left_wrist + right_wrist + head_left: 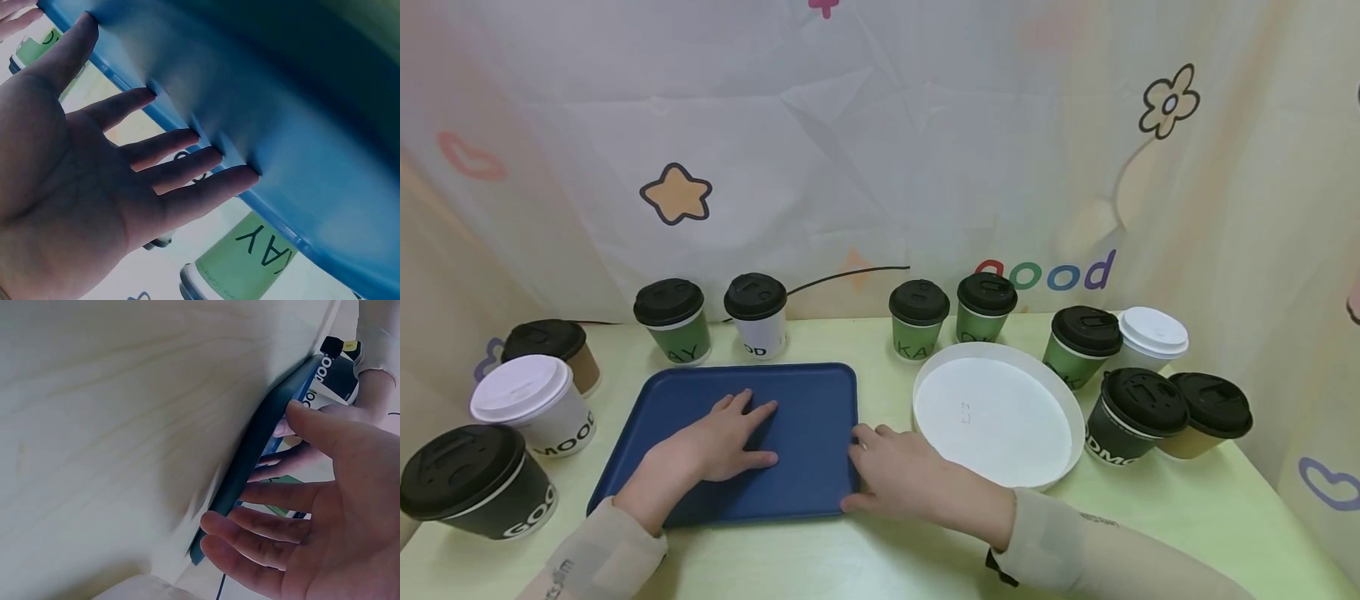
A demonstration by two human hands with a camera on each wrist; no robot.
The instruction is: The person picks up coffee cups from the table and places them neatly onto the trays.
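Blue tray (808, 400) lies flat on the tabletop (775, 567), left of centre in the lower half of the head view, with both hands on it. We see the left hand (718, 446) reaching over its floor, fingers spread wide and tips touching the surface; that spread, we judge, steadies the tray from above. The right hand (898, 471) rests along the tray's right edge, fingers lightly bent and the thumb apart from them near the lower right corner; it seems to brace that side. The right wrist view is oblique, so we cannot tell whether any fingertip goes under the rim.

Right of centre sits a round white dish (1000, 417), and the strip of table between it and the tray is about taken up by that hand. Beyond the tray's far edge stand a green cup (677, 329) and a white cup with a black lid (760, 321), near enough, we think, to limit a push away. At lower left, a white-lidded cup (538, 404) and a black cup (475, 479) crowd the left edge. Tabletop runs from the tray's near edge to the bottom of the frame, which we judge the roomiest direction. More lidded cups (1084, 342) curve down the right side, perhaps set outward to spare the middle.
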